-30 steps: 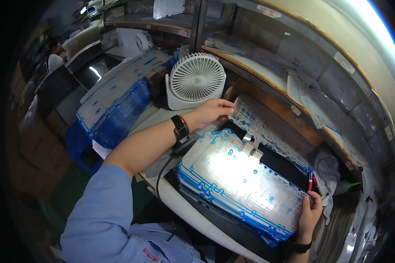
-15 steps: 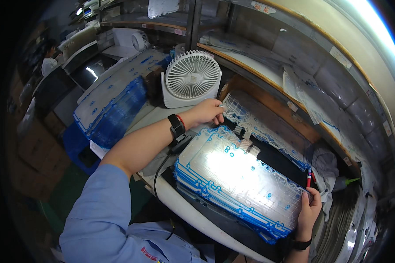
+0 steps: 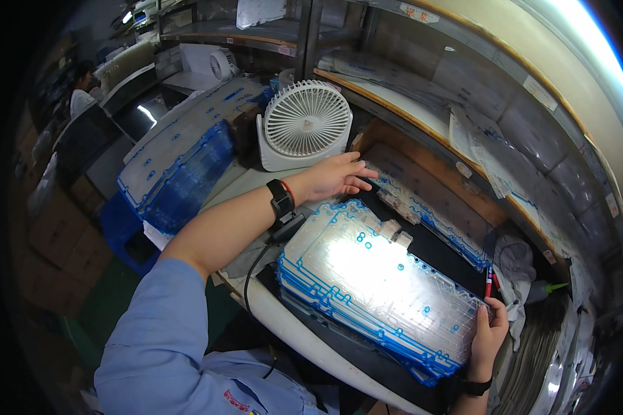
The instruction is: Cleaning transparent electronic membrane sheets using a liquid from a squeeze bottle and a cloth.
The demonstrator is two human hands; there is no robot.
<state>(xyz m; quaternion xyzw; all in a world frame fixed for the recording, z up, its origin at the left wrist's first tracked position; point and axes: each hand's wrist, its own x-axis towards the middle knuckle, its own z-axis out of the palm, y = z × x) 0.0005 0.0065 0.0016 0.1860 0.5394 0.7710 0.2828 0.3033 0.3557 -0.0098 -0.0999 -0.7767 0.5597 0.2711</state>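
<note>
A stack of clear plastic sheets with fine printed lines and blue edges (image 3: 339,277) lies in front of me, glare bright across its top. My right hand (image 3: 489,333) grips its right end, thumb along the corner and fingers curled at the edge. Beyond it, inside a shallow wooden box, lies a second pile of similar sheets (image 3: 436,223). My left hand (image 3: 336,177) hovers at the left end of that pile, fingers loosely spread and apparently holding nothing. Pale connector tails (image 3: 396,235) stick out from the near stack's far edge.
A white fan (image 3: 306,128) stands behind my left hand. Left of it is a tall blue-edged sheet stack (image 3: 180,166). Red pens (image 3: 489,282), a grey cloth (image 3: 512,259) and a green-tipped bottle (image 3: 543,289) lie at right. Shelves (image 3: 422,124) rise behind; a black cable (image 3: 248,277) hangs in front.
My left hand has opened and shifted slightly right, letting go of a sheet's left edge. That sheet now lies flatter on the far pile. My right hand stays on the near stack.
</note>
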